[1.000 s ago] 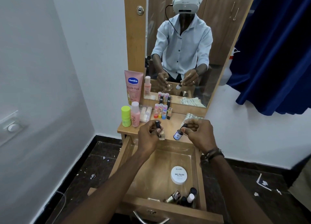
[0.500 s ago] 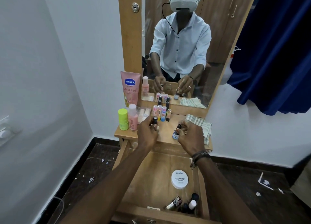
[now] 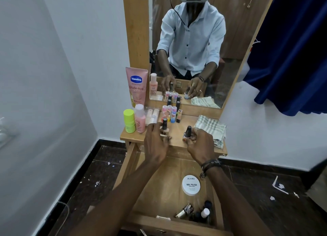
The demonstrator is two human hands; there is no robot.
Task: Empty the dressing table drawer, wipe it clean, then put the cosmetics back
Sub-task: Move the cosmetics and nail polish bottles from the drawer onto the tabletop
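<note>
- Two nail polish bottles are being set down on the dressing table top (image 3: 178, 140); a second ago both hands were carrying them above the open drawer (image 3: 159, 188).
- Left hand (image 3: 156, 143) is pinching a pale bottle (image 3: 164, 129) by its body, now standing just right of the pink bottle (image 3: 139, 119).
- Right hand (image 3: 200, 143) is curling its fingers round a dark-capped bottle (image 3: 188, 132), lowered to the top beside the checked cloth (image 3: 211, 127).
- Emptying is probably still going on: a white nail polish remover tub (image 3: 191, 185) and several small bottles (image 3: 196, 212) are lying in the drawer's near right corner.
- Wiping is not yet begun, judging from the folded cloth.
</note>
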